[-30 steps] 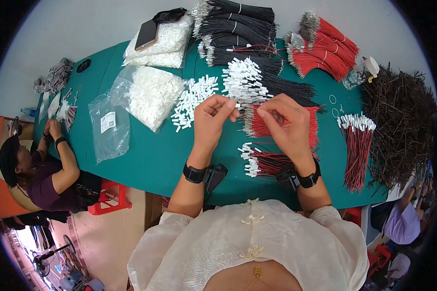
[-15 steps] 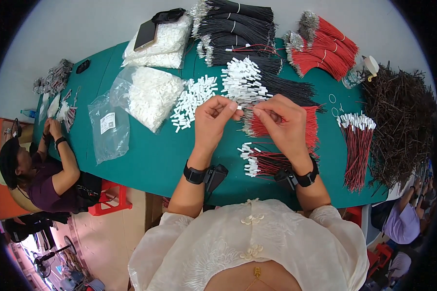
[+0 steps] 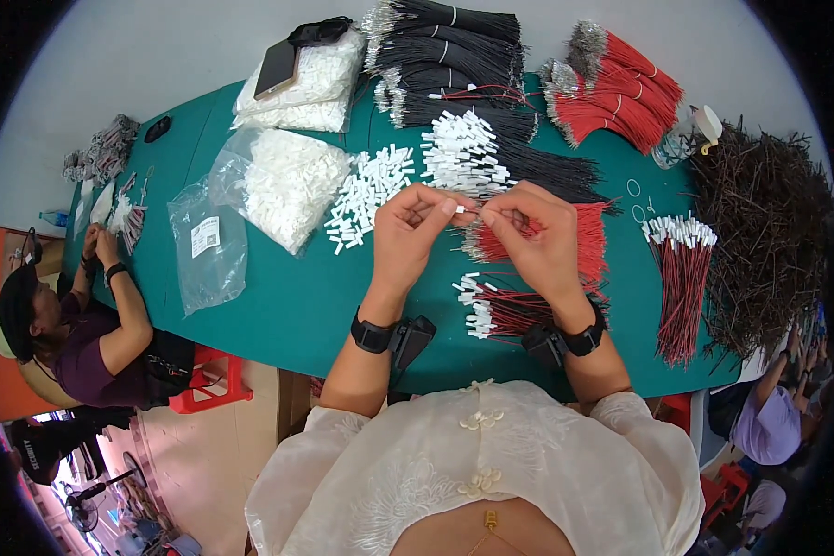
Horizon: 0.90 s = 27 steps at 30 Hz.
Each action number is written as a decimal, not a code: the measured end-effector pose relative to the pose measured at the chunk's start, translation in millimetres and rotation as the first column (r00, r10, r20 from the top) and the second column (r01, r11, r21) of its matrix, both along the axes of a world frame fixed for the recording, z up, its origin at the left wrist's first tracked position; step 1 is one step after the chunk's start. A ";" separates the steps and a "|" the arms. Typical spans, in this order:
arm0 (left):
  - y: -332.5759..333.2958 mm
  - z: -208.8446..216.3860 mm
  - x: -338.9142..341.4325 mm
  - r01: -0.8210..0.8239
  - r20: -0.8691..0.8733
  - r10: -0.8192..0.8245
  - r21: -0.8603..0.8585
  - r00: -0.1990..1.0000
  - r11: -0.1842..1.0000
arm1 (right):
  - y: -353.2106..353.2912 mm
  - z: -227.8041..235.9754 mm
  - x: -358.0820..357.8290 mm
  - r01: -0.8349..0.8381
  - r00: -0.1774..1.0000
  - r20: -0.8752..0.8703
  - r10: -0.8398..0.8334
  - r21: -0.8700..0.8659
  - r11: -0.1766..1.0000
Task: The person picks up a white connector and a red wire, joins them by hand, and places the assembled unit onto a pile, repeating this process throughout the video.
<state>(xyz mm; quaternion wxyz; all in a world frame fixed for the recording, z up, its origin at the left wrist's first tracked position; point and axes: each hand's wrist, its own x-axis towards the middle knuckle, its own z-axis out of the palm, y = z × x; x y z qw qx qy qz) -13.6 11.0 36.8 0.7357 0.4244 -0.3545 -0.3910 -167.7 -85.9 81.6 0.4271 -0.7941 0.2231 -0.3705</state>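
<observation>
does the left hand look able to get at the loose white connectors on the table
Probably yes: the loose white connectors lie in the open beside the left hand, though it pinches a small white piece, likely needing release first.

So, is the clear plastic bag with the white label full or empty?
Empty, it seems: the clear bag lies flat, and the green tabletop shows through it.

Below the fingers (image 3: 434, 222), each wrist (image 3: 385, 300) carries a black band (image 3: 371, 332) with boxy black module (image 3: 411, 341). Farther below: off-white blouse (image 3: 343, 482), short sleeves (image 3: 329, 428), floral embroidery (image 3: 403, 496), knotted fastenings (image 3: 483, 481); a gold-coloured pendant (image 3: 491, 518) hangs beneath.
</observation>
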 end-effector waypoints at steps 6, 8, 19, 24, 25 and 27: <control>-0.5 -2.2 -0.3 0.026 -0.045 -0.027 -0.012 0.999 1.000 | 3.0 -2.8 0.8 -0.010 1.000 0.008 0.010 -0.050 0.999; -0.8 -1.8 -0.9 0.032 -0.053 -0.033 -0.014 0.998 0.999 | 1.5 -3.9 0.0 -0.009 1.000 0.009 0.009 -0.065 0.998; -3.5 -4.0 -3.6 0.062 -0.127 -0.061 0.005 0.990 0.998 | 1.5 -10.9 2.3 0.045 0.998 0.047 -0.037 -0.195 0.980; -3.0 -4.0 -3.2 0.058 -0.121 -0.057 0.002 0.991 0.998 | 1.3 -10.4 1.4 0.042 0.999 0.038 -0.035 -0.192 0.980; -3.2 -3.9 -3.1 0.061 -0.118 -0.060 0.002 0.991 0.998 | 0.3 -9.7 0.6 0.031 0.999 0.027 -0.027 -0.154 0.988; -3.4 -3.7 -2.5 0.065 -0.111 -0.064 0.003 0.992 0.998 | 0.1 -7.9 0.2 0.018 1.000 0.017 -0.016 -0.116 0.993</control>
